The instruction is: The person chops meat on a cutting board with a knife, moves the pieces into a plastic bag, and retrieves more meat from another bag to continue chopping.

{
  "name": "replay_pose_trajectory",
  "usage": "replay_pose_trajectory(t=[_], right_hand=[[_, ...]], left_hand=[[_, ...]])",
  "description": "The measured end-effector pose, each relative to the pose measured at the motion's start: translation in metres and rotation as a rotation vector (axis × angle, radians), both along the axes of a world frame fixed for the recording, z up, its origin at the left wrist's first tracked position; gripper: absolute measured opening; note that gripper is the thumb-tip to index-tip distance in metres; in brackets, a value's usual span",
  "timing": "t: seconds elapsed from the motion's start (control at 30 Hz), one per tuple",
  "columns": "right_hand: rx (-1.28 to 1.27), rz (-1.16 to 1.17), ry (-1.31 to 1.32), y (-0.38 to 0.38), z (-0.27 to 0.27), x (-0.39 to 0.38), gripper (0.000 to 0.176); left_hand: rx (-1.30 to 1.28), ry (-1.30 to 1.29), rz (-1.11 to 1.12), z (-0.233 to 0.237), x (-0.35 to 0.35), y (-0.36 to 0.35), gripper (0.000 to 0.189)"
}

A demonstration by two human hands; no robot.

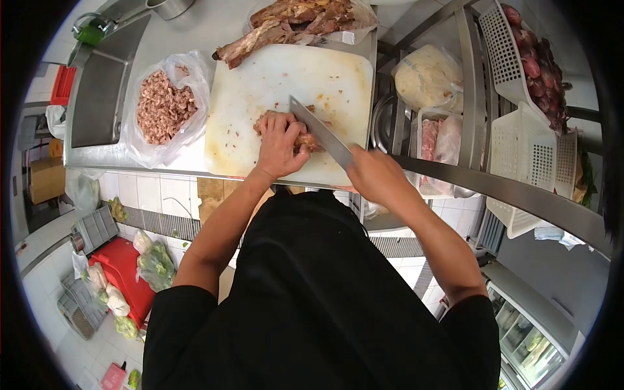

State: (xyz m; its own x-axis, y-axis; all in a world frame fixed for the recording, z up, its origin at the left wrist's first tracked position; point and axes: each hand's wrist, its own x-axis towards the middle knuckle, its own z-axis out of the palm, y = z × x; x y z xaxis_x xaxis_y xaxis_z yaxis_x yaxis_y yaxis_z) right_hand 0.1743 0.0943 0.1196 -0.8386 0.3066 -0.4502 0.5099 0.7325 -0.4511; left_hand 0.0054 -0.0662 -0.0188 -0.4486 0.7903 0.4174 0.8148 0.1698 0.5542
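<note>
On the white cutting board (244, 97) lies a piece of browned meat (311, 142). My left hand (281, 144) presses down on it with curled fingers, hiding part of the piece. In my right hand (374, 172) is the handle of a kitchen knife (323, 133), whose broad blade slants up and left across the meat, close beside my left fingers. Small meat scraps are scattered over the board. Larger strips of browned meat (286, 32) rest on plastic at the board's far edge. Left of the board, an opened plastic bag holds diced meat (162, 104).
A steel sink (107, 84) is at the far left, with a metal pot (170, 8) behind it. To the right, a metal rack (520, 188) carries white baskets (523, 143), red onions (539, 71) and bagged food (429, 77). A red crate (127, 273) with vegetables stands on the floor.
</note>
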Motion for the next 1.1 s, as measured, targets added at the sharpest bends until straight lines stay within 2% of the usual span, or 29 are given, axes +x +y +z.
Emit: replay_pose_trajectory(t=[0.13, 0.27, 0.33, 0.37, 0.47, 0.53, 0.73, 0.83, 1.0, 1.1], right_hand=[[0.002, -0.014, 0.066, -0.005, -0.033, -0.046, 0.024], [-0.096, 0.042, -0.027, 0.007, -0.002, 0.009, 0.029], [-0.208, -0.044, -0.153, 0.009, 0.022, 0.033, 0.031], [-0.212, -0.042, -0.155, 0.007, 0.015, 0.031, 0.031], [-0.115, -0.071, -0.041, -0.007, -0.025, 0.004, 0.031], [-0.006, -0.049, -0.001, -0.017, -0.043, -0.035, 0.022], [-0.048, -0.019, -0.176, -0.019, -0.002, 0.027, 0.019], [0.012, -0.052, -0.102, -0.03, -0.053, 0.012, 0.017], [0.008, -0.094, 0.01, -0.037, -0.065, -0.042, 0.016], [-0.001, -0.099, 0.039, -0.036, -0.065, -0.034, 0.017]], left_hand=[[0.009, 0.017, 0.02, -0.003, -0.001, 0.001, 0.036], [0.008, 0.01, 0.006, -0.007, -0.002, 0.003, 0.036], [0.01, 0.011, 0.022, -0.008, -0.002, 0.0, 0.036], [0.001, -0.012, 0.023, -0.008, -0.001, 0.0, 0.035], [0.015, 0.001, 0.011, -0.008, 0.001, 0.003, 0.035], [0.032, 0.047, 0.019, -0.007, -0.001, 0.004, 0.035], [0.022, 0.027, 0.027, -0.005, -0.002, 0.002, 0.034], [0.025, 0.022, 0.006, -0.002, 0.0, 0.005, 0.035], [0.018, 0.018, 0.02, -0.007, 0.002, 0.001, 0.036], [0.039, 0.048, 0.008, -0.008, 0.0, 0.003, 0.038]])
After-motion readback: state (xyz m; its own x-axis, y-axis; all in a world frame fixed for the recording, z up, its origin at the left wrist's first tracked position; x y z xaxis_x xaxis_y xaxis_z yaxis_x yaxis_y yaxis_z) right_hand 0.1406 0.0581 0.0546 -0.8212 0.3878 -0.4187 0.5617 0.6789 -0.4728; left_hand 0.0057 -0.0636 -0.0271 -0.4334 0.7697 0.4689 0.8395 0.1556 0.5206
